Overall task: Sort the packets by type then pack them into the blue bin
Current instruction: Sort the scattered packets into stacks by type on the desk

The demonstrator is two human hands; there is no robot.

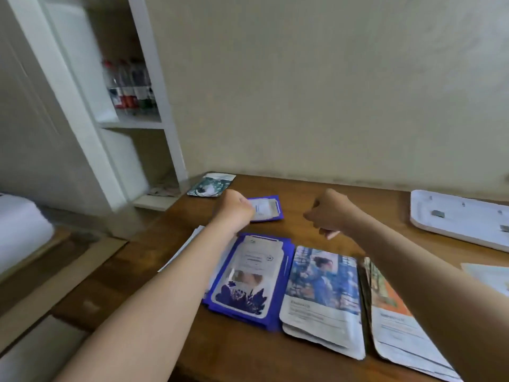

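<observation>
Both bare arms are stretched out over the wooden table (316, 194), forearms nearly parallel. The left hand (237, 208) is seen from the back, wrist bent, fingers curled under at the left edge of a single blue packet (266, 209). That edge is covered by the hand, so contact looks likely, but whether the packet is actually pinched cannot be told. The right hand (332, 213) is held just above the tabletop, well to the right of that packet. Its fingers are bent in and down toward the palm, and nothing is seen inside them. The outline is blurred.

The single blue packet lies flat near the far side of the table, with a pale label panel in a deep blue border. Nearer the camera, three stacks are laid side by side:
- a blue stack (248, 279) with a white frame and dark flower print, partly under the left forearm
- a stack with a light-blue picture (322, 293) just beside it
- an orange stack (396, 312) at the right, partly hidden by the right arm

White packets (192, 241) peek out from under the left forearm. One green packet (211, 184) sits alone at the far left corner.

A white tray (462, 219) rests at the right edge, and bottles (129, 86) stand on a shelf (132, 124) behind.
</observation>
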